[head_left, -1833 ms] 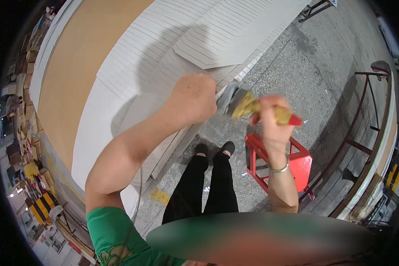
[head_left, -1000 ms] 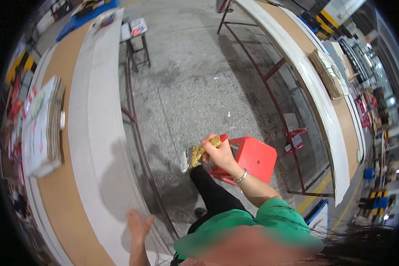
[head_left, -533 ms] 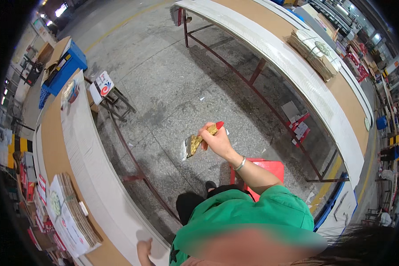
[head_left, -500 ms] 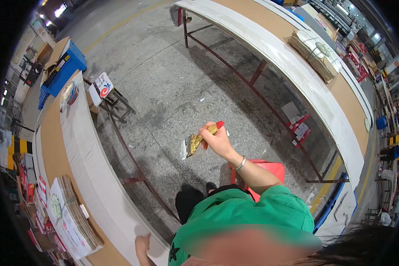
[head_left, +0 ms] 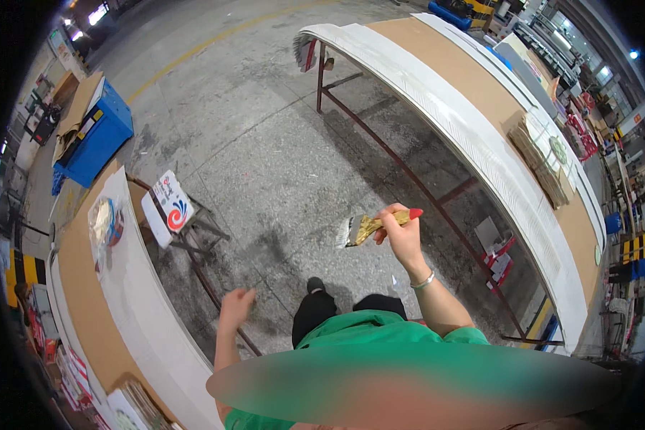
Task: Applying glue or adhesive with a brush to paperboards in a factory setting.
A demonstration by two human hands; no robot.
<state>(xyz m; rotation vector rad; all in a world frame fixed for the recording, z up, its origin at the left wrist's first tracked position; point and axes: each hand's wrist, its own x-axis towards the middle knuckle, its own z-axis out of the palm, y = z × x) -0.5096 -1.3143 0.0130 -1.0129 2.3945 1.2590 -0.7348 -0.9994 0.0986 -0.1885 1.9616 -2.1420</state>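
A wide paintbrush (head_left: pixel 365 228) is gripped by my right hand (head_left: pixel 401 233), out in front of my body above the concrete floor. Its handle is wrapped in yellowish material and ends in a red tip; the whitish bristles point left. Off to the left, my left hand (head_left: pixel 237 308) hangs in the air near the inner edge of the left table (head_left: pixel 147 301). Its fingers are loosely bent, a fingertip stands out to the right, and nothing shows in it. A clear bag or tub with pale contents (head_left: pixel 105 222) rests at the far end of that table.
A long table (head_left: pixel 444 86) curves along the right, bearing a tied cardboard stack (head_left: pixel 541 161). Another stack (head_left: pixel 140 405) lies on the near left table. A stool topped with a printed white board (head_left: pixel 166 208) stands beside the left table, and a blue bin (head_left: pixel 104 132) is beyond it.
My view and body have moved forward, nearer the stool. The left hand has come off the left table's top into the air; the right hand still holds the paintbrush, now further right in view.
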